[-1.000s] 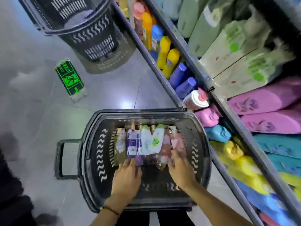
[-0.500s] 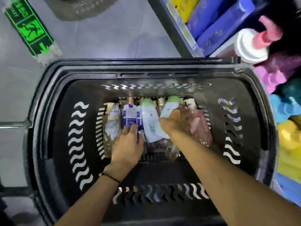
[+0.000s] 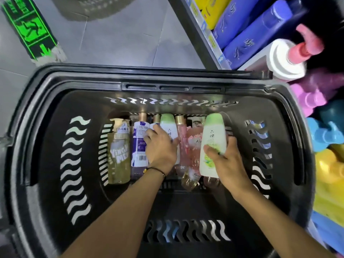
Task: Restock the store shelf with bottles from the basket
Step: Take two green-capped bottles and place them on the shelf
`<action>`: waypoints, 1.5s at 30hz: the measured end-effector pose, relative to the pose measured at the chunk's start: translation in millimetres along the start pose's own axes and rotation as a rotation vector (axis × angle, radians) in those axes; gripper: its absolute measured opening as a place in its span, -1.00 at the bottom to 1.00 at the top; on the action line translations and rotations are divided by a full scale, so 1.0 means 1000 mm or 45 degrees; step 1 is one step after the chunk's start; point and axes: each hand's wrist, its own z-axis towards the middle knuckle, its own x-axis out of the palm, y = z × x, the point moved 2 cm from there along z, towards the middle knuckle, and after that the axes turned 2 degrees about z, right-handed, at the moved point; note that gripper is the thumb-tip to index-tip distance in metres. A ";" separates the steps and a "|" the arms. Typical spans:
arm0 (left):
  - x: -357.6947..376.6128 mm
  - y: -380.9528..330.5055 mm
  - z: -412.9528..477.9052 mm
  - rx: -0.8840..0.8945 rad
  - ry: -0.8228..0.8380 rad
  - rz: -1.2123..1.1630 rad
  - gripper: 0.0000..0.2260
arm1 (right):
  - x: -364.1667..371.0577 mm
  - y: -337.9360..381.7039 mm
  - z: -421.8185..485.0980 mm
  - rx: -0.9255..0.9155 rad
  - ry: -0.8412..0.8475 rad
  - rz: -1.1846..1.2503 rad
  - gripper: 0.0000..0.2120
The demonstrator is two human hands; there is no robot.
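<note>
We are gripping a white bottle with a green cap [image 3: 213, 144] in our right hand [image 3: 228, 162], thumb across its label and fingers curled behind it, right of centre in the frame and over the pink bottles [image 3: 193, 144]. Our left hand [image 3: 161, 147] is lying on a second green-capped bottle [image 3: 168, 126] at centre, fingers bending down its left side and thumb at its right; we cannot tell whether it is truly clasping it. Left of it, a purple-labelled bottle [image 3: 138, 146] and an olive bottle [image 3: 119, 155] are lying side by side. All of these are sitting inside the black basket [image 3: 74, 79] filling the frame. The shelf [image 3: 201, 30] is running along the upper right, carrying blue bottles [image 3: 260, 28] and a white pump bottle [image 3: 286, 58].
</note>
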 end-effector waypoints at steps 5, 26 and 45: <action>-0.003 0.017 0.001 -0.071 0.039 -0.078 -0.47 | -0.005 -0.006 -0.008 0.088 -0.019 0.213 -0.64; -0.346 -0.057 -0.300 0.186 0.164 -1.034 -0.53 | -0.116 0.245 -0.257 -0.256 0.118 0.449 -0.66; -0.604 -0.197 -0.607 0.971 -0.383 -1.042 -0.45 | -0.326 0.495 -0.534 -1.095 0.084 0.646 -0.71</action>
